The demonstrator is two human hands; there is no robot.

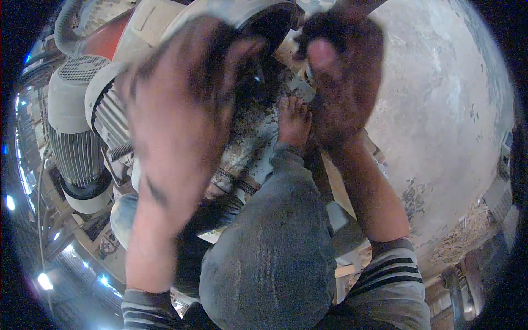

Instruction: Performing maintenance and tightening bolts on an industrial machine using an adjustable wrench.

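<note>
My left hand (184,96) is raised in front of a round pale machine part (256,8); motion smears its fingers, so their grip does not show. To the right, my right hand (352,77) is closed, its thumb tip toward the middle. A dark bar (363,7) runs behind or into this hand at the top edge; whether the fingers hold it, I cannot make out. Between my hands lies a dirty metal surface (264,132) strewn with dark crumbs. My bare foot (294,124) stands on it, below a bent knee in grey-blue jeans (269,247).
Finned electric motors (77,154) stand at the left, with a threaded bolt (120,150) beside them. Behind them are a red panel (110,36) and a grey hose (65,25). A large pale, scuffed curved surface (440,104) fills the right, with chips and debris (462,236) near its lower edge.
</note>
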